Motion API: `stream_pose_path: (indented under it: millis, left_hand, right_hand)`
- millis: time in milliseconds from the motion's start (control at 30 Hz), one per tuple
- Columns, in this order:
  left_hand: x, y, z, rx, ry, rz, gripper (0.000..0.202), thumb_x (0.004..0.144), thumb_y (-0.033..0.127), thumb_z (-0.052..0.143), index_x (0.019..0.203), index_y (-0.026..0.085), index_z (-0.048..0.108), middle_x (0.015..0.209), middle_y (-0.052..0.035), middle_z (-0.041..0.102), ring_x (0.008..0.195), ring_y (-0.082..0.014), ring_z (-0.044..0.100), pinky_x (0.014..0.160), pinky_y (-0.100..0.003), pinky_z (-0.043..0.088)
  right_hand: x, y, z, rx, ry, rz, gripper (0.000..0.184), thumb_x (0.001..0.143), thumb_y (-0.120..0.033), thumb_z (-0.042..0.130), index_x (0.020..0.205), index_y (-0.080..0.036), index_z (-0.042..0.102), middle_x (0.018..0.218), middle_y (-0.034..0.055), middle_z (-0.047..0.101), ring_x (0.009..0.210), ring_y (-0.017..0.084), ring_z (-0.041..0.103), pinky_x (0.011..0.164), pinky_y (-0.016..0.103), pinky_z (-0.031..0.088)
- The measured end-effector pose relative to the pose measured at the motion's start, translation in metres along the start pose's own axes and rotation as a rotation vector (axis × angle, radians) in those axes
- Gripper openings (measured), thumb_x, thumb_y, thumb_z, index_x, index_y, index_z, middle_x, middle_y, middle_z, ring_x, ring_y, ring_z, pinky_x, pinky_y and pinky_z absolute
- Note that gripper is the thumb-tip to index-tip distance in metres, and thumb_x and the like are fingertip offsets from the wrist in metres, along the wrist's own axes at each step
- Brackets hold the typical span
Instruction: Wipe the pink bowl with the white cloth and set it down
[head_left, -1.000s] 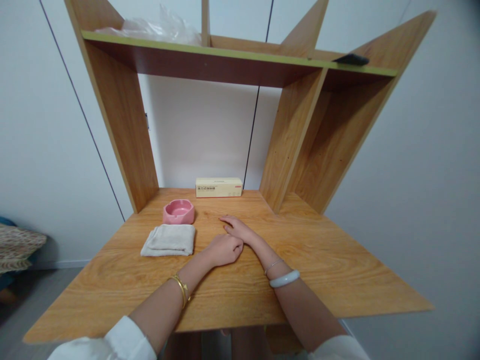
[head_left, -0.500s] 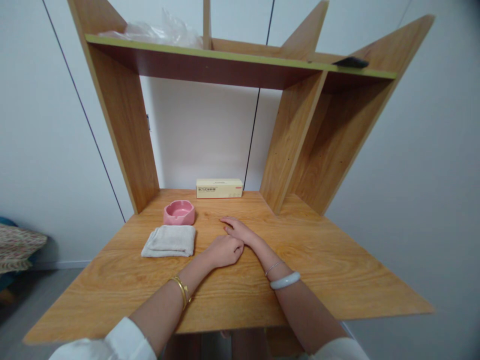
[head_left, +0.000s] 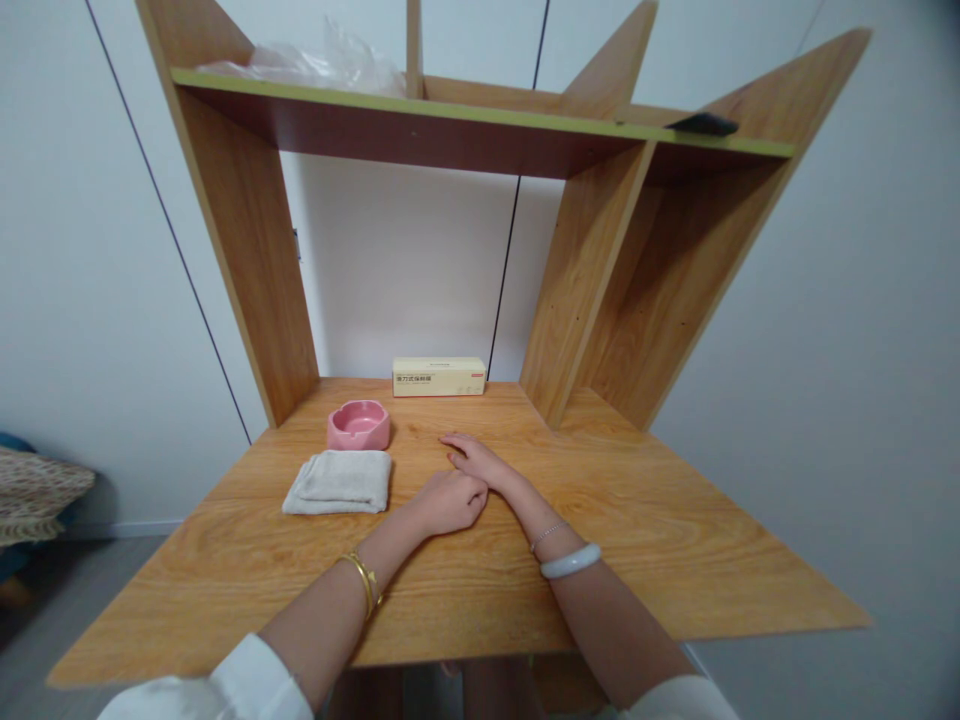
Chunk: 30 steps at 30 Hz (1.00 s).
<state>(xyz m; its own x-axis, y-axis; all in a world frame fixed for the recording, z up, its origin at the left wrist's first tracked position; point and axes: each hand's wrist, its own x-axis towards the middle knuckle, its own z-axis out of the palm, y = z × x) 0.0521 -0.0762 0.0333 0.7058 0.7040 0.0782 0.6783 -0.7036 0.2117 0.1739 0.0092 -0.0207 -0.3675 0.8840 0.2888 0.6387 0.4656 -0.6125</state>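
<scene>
My left hand (head_left: pixel 448 501) rests on the wooden desk (head_left: pixel 675 540) with its fingers curled into a loose fist, nothing visible in it. My right hand (head_left: pixel 478 460) lies flat just behind it, fingers stretched out on the wood, the two hands touching. A folded beige cloth (head_left: pixel 339 481) lies to the left of my left hand. Behind the cloth stands a pink ashtray (head_left: pixel 358 424). A long cream box (head_left: pixel 439 376) lies at the back of the desk against the wall.
Wooden uprights stand at the left (head_left: pixel 247 260) and right (head_left: pixel 592 270) of the desk, with a shelf (head_left: pixel 420 110) overhead holding a clear plastic bag (head_left: pixel 322 62) and a dark object (head_left: pixel 703 123). A patterned cushion (head_left: pixel 37 490) sits at the far left.
</scene>
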Motion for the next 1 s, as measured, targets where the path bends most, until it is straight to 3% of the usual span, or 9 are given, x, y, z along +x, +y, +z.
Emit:
stream_pose_path:
  millis: [433, 800, 1000]
  left_hand:
    - [0.0007, -0.0009, 0.0014, -0.003, -0.008, -0.012, 0.026, 0.084, 0.017, 0.039, 0.079, 0.017, 0.064, 0.081, -0.007, 0.068, 0.071, -0.0177, 0.059, 0.063, -0.026, 0.041]
    - [0.0001, -0.0001, 0.0005, -0.018, -0.004, -0.009, 0.026, 0.083, 0.017, 0.039, 0.078, 0.017, 0.064, 0.08, -0.006, 0.068, 0.071, -0.017, 0.059, 0.063, -0.026, 0.041]
    - [0.0, -0.0003, 0.0005, -0.027, -0.001, -0.002, 0.025, 0.083, 0.016, 0.038, 0.077, 0.018, 0.063, 0.078, -0.0057, 0.068, 0.07, -0.0173, 0.059, 0.063, -0.027, 0.04]
  right_hand:
    - [-0.0001, -0.0006, -0.0015, 0.01, -0.012, -0.005, 0.042, 0.075, -0.008, 0.052, 0.115, -0.018, 0.062, 0.125, 0.0077, 0.058, 0.121, 0.021, 0.049, 0.108, 0.041, 0.03]
    - [-0.0003, -0.0011, 0.0005, -0.027, -0.006, 0.008, 0.041, 0.076, -0.008, 0.051, 0.116, -0.012, 0.061, 0.126, 0.0125, 0.057, 0.122, 0.022, 0.048, 0.109, 0.04, 0.029]
    - [0.0, 0.0015, -0.0003, 0.005, -0.011, 0.003, 0.042, 0.076, -0.009, 0.052, 0.116, -0.018, 0.061, 0.127, 0.0084, 0.057, 0.122, 0.021, 0.048, 0.109, 0.041, 0.029]
